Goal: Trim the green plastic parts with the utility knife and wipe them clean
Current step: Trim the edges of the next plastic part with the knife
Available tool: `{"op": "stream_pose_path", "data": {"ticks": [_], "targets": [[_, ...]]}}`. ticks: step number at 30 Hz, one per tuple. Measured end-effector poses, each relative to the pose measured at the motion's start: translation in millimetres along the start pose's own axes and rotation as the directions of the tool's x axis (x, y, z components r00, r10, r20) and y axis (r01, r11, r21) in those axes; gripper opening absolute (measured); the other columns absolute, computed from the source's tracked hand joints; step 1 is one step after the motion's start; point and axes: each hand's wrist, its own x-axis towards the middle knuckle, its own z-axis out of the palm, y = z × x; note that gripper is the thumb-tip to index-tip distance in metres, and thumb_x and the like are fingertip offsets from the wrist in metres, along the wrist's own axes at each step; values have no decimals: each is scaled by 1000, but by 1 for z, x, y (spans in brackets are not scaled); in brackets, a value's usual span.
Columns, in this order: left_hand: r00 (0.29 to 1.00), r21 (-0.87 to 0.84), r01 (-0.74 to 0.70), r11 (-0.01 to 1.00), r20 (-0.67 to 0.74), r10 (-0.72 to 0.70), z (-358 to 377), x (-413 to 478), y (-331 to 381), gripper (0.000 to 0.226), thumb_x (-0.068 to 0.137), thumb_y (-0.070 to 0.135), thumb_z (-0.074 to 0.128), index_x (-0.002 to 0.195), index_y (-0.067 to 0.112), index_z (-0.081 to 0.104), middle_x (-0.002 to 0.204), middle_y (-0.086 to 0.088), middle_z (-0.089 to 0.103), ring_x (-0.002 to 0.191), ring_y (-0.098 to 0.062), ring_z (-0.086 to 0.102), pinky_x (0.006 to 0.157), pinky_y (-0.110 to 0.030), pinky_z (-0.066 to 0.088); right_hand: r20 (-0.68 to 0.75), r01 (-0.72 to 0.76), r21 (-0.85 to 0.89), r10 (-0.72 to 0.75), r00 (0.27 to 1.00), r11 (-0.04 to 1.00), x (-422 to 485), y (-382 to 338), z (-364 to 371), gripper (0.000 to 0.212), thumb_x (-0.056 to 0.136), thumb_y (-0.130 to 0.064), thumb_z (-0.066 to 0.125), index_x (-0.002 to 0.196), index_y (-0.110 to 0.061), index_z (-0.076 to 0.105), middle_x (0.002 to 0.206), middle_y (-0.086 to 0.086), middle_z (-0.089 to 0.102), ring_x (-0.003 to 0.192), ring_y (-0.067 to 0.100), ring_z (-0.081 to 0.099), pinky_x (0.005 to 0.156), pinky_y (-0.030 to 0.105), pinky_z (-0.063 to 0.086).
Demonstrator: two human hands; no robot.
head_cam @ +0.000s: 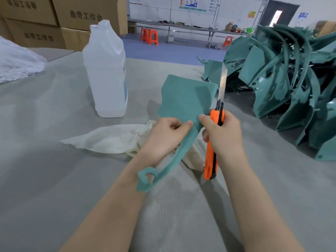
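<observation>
My left hand pinches a green plastic part at its lower edge and holds it up above the table. The part has a broad flat panel at the top and a thin curved arm ending in a loop near my left wrist. My right hand grips an orange utility knife with its long blade pointing up along the panel's right edge. A cream-white cloth lies crumpled on the table beneath both hands.
A tall translucent white bottle stands at centre left. A large pile of green plastic parts fills the right side. A white plastic bag lies at far left, cardboard boxes behind it. The grey table spreads around.
</observation>
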Motion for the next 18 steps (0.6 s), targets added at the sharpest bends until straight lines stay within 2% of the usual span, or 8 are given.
{"op": "stream_pose_path", "data": {"ticks": [1,3,6,9,11,14,16,18], "targets": [[999,4,12,1000,-33,-12,0,1,1,45,90,44,56,75,4,65,66,-9,68,60,-21,65,61,-28,51,11,-18,37,18,1000,999,2,0,1,20,85,-11,63,73,-11,47,50,-2,43,40,11,43,47,23,38],[988,-232,150,961,11,-151,0,3,3,39,89,49,56,77,14,66,64,-1,65,52,-12,61,54,-21,50,50,-38,100,33,998,994,4,0,3,19,85,-6,61,74,-10,46,51,1,40,39,12,40,42,18,35],[923,-616,383,688,236,-303,-2,5,4,26,90,42,58,83,18,65,66,2,62,53,-8,55,50,-19,46,170,-63,143,38,985,988,3,3,5,15,87,-6,61,79,-9,49,53,-1,51,38,11,41,41,18,36],[885,-733,464,497,353,-305,-3,7,-3,17,91,31,57,89,15,63,68,2,59,52,-7,52,47,-17,41,293,-31,129,-8,956,991,1,6,4,9,89,-7,63,91,-4,54,63,5,55,40,11,44,43,21,38],[900,-692,432,578,292,-323,-4,10,-7,18,92,31,56,90,14,62,69,0,60,53,-10,53,48,-20,40,313,29,91,-56,948,995,-1,6,3,14,90,-19,65,92,-8,56,64,4,58,42,9,48,43,20,40],[948,-565,299,769,81,-309,-9,15,-9,21,91,38,59,88,17,62,62,3,59,51,-12,52,55,-24,40,217,75,-62,-60,974,995,-7,7,-3,46,78,-65,56,84,-20,55,65,6,59,52,13,53,48,31,46],[950,-679,271,682,77,-301,-14,15,-7,16,92,32,60,81,19,60,55,6,56,42,-8,48,46,-19,39,135,137,-229,-108,985,964,-7,9,-9,66,78,-76,38,80,-13,54,70,14,58,63,28,56,59,46,50],[942,-801,297,520,157,-296,-16,13,-2,15,93,26,58,81,19,58,55,6,55,42,-6,46,40,-15,38,93,201,-347,-180,979,916,-6,11,-12,70,85,-72,33,74,-5,51,69,16,60,66,34,56,62,48,49]]}}
